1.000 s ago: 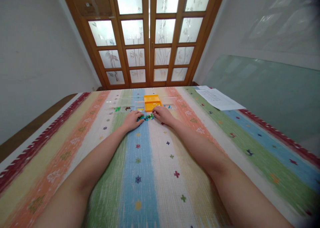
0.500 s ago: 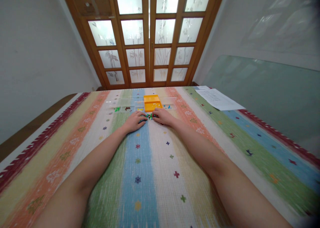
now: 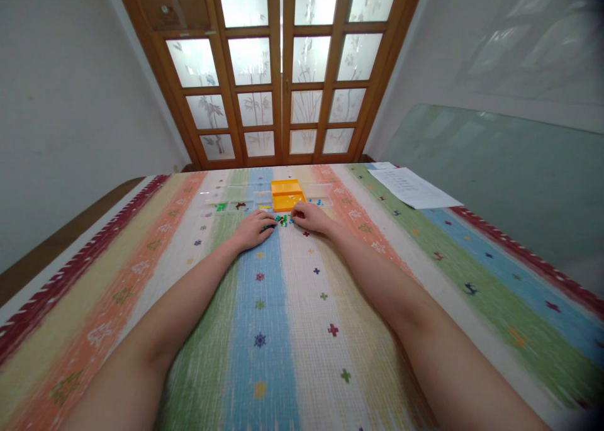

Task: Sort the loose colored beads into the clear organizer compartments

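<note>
A small pile of tiny coloured pieces (image 3: 284,219), green, blue and dark red, lies on the striped tablecloth between my hands. My left hand (image 3: 255,231) rests at the pile's left edge with its fingers loosely curved and apart; a few dark pieces show beside the fingertips. On the other side, my right hand (image 3: 311,219) has thumb and fingers drawn together in a pinch; whatever sits between them is too small to make out. Just behind the pile stands an open yellow box (image 3: 289,202) with a few light pieces in it.
A clear compartment tray (image 3: 204,198) behind my left hand holds green pieces (image 3: 220,207), dark red pieces (image 3: 240,206) and yellow ones. Blue pieces (image 3: 319,202) lie in a clear section right of the box. Printed paper sheets (image 3: 410,187) lie at the far right of the tablecloth (image 3: 278,355).
My right hand has drawn slightly to the right, and its fingers have come together. More of the pile shows. My left hand's fingers have pulled back a little to the left.
</note>
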The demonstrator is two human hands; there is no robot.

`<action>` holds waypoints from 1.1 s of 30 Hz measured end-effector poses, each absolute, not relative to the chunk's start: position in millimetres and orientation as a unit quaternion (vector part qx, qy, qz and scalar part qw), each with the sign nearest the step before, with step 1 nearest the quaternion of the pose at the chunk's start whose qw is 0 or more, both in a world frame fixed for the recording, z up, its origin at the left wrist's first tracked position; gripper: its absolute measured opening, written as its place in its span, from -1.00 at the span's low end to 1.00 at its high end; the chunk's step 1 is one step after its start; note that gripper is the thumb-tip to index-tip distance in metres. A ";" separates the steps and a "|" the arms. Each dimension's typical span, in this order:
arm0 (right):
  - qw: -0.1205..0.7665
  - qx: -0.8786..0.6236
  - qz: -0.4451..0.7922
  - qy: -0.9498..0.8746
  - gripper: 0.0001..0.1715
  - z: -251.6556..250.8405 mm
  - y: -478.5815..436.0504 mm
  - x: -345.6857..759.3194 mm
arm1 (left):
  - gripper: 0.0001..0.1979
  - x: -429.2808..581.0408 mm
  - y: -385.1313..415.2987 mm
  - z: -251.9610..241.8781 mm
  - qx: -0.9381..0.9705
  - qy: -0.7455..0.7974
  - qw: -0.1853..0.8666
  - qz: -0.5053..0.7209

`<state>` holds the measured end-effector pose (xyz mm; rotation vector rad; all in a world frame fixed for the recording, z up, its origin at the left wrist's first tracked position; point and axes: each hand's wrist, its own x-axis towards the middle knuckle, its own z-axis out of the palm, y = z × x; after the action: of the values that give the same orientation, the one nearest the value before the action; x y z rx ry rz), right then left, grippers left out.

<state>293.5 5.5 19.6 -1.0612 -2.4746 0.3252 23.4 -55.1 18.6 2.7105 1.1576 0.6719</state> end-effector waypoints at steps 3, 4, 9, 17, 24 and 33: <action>0.194 -0.369 0.133 -0.899 -0.81 19.7 5.7 295.0 | -0.68 23.1 -54.5 19.2 0.893 0.389 0.052 0.219; 0.187 -0.364 0.136 -0.902 -0.81 20.1 5.2 294.9 | -0.67 23.0 -54.2 19.2 0.894 0.388 0.049 0.218; 0.167 -0.354 0.124 -0.912 -0.79 23.0 1.7 292.1 | -0.67 23.5 -54.1 19.0 0.895 0.389 0.049 0.214; 0.172 -0.331 0.097 -0.923 -0.83 23.4 -2.9 284.2 | -0.68 19.9 -50.0 14.0 0.878 0.415 0.037 0.235; 0.197 -0.338 0.092 -0.916 -0.82 17.3 -3.3 277.8 | -0.71 19.3 -51.0 15.9 0.886 0.399 0.038 0.233; 0.382 -0.517 0.100 -0.759 -0.79 16.6 22.8 310.7 | -0.78 22.7 -55.7 20.8 0.889 0.388 0.048 0.237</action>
<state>310.7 22.8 16.6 -1.3199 -1.9359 0.2554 22.7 -55.7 20.8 2.7110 1.1829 0.7240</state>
